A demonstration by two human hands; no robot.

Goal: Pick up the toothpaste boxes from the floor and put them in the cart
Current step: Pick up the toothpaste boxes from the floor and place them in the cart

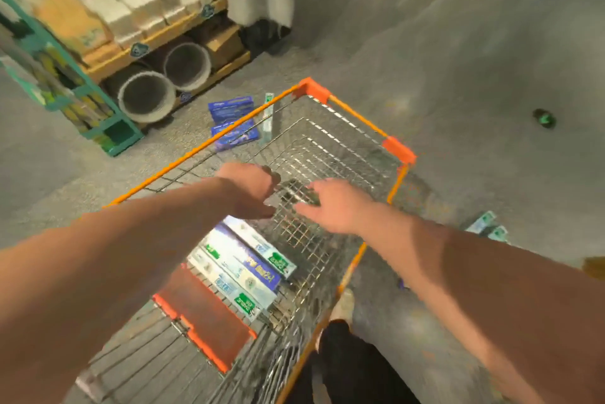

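Reaching over the cart, I see the grey concrete floor [474, 60] filling most of the view. The wire shopping cart with an orange rim [209, 146] stands on it right in front of me, its red plastic seat flap [203, 312] folded at the near end. At far left is a wooden shelf rack stacked with pale packs [157, 40]. Two rolled-up mats with hollow grey ends [144, 96] lie under it, and a teal display stand [108, 128] stands beside them.

Both my bare forearms stretch out above the basket. My left grip [250, 189] hangs over the middle of the cart with its fingers loosely bent downward, and I see nothing in it. My right grip [332, 205] is just beside it, apart from it, with fingers spread and pointing left, also bare. Blur softens both.

A stack of long white, blue and green toothpaste boxes [242, 268] lies inside the cart at its near end, below my left forearm. Two blue toothpaste boxes [230, 107] remain on the floor just beyond the cart's left rim, the nearer one seen through the wire. A slim green-and-white box [268, 115] lies beside them. More green-and-white boxes [486, 225] lie on the floor right of the cart, near my right forearm. A small dark green object [544, 118] sits well apart on the floor at right; I cannot tell what it is.
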